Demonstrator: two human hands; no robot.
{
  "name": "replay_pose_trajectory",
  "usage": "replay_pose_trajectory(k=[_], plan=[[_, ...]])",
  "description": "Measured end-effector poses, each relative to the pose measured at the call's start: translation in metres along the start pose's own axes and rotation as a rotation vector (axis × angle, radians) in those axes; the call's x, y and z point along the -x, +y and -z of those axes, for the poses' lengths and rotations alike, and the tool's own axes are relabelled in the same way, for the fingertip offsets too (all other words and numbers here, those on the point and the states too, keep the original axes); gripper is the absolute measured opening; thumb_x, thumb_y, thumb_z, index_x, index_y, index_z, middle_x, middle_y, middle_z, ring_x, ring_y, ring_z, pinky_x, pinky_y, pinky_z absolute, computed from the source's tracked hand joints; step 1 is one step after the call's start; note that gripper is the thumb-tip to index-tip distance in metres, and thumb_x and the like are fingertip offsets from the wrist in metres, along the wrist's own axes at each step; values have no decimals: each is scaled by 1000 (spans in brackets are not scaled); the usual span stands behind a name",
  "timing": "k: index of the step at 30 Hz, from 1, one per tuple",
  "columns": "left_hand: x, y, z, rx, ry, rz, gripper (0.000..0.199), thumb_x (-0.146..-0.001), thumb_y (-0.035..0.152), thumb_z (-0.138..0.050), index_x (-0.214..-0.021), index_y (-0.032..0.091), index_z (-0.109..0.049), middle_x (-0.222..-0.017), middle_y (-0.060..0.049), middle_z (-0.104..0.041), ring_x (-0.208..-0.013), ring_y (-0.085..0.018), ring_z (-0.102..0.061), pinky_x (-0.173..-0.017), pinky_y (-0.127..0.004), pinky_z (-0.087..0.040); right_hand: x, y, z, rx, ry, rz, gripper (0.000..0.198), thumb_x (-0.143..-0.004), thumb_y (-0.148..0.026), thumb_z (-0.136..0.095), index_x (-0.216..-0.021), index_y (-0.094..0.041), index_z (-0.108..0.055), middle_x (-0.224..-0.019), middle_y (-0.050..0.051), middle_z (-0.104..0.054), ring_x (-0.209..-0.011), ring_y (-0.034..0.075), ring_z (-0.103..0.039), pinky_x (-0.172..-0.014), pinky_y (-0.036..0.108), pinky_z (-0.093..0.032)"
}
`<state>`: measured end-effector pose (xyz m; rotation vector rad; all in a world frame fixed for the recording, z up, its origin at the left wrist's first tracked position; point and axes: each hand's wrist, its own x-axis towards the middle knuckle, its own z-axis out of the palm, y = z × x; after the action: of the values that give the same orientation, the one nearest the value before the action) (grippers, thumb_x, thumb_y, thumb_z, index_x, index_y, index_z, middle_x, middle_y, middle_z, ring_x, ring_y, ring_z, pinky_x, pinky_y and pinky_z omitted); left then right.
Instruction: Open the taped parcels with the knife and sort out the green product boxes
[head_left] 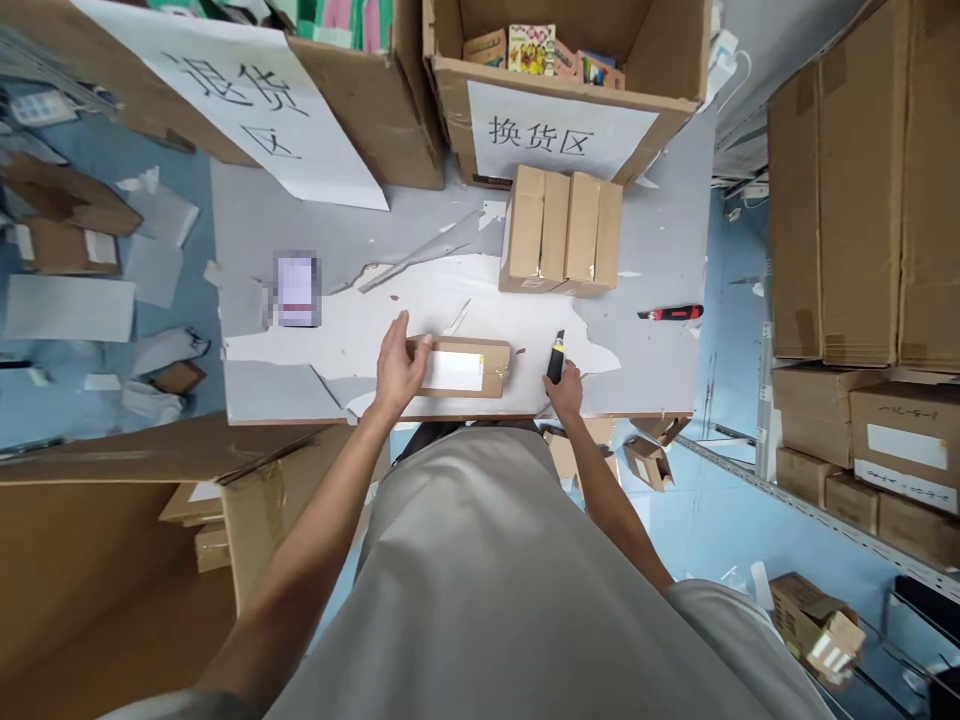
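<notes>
A small brown cardboard box (491, 372) with a white label lies at the front of the table. My left hand (401, 370) rests against its left end, thumb toward the label and fingers stretched out along the far side. To the right of the box, my right hand (565, 390) is closed around a black and yellow box cutter (556, 360), its tip pointing away from me. The cutter and the box are apart. Behind them, two brown cartons (559, 235) stand side by side. A red and black box cutter (675, 313) lies farther right.
Two large open boxes with paper signs stand at the back, the left box (367, 110) and the right box (667, 120), both holding small packs. A blurred-out rectangular item (297, 290) lies on the table (262, 390) at left. Stacked cartons (855, 220) rise at right.
</notes>
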<state>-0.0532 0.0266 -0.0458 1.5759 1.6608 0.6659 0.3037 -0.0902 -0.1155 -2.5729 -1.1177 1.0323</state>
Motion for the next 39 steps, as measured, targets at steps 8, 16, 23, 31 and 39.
replay_pose_trajectory(k=[8, 16, 23, 31, 39], plan=[[46, -49, 15, 315, -42, 297, 94, -99, 84, -72, -169, 21, -62, -177, -23, -58, -167, -42, -55, -139, -60, -45, 21, -29, -19, -378, -54, 37, 30, -93, -39, -62, -119, -25, -60, -117, 10, -73, -110, 28, -74, -104, 49, -66], [57, -46, 22, 437, -139, 230, 84, -96, 74, -79, -159, 18, -72, -167, -17, -70, -158, -38, -66, -135, -56, -52, 57, -79, -31, -700, -57, 102, 31, -91, -37, -56, -120, -27, -58, -125, 6, -73, -119, 21, -72, -113, 42, -64], [72, -60, 30, 403, -155, 163, 73, -98, 59, -79, -159, 20, -71, -163, -17, -72, -148, -35, -72, -129, -57, -58, 80, -96, -29, -435, -36, 100, 39, -96, -41, -47, -129, -24, -58, -128, 10, -73, -121, 23, -71, -111, 43, -65], [63, -71, 49, 332, -213, 2, 54, -99, 39, -76, -152, 27, -72, -159, -14, -69, -143, -33, -71, -116, -51, -67, 106, -117, 13, -244, 138, 150, 40, -107, -61, -52, -114, -25, -67, -95, 3, -72, -82, 21, -70, -86, 38, -67], [49, -79, 50, 451, -329, -20, 48, -95, 40, -76, -140, 25, -77, -150, -13, -69, -128, -29, -75, -105, -44, -72, 164, -199, 35, 479, -258, 631, 62, -124, -61, -39, -176, -33, -56, -145, 10, -80, -133, 33, -75, -110, 38, -58]])
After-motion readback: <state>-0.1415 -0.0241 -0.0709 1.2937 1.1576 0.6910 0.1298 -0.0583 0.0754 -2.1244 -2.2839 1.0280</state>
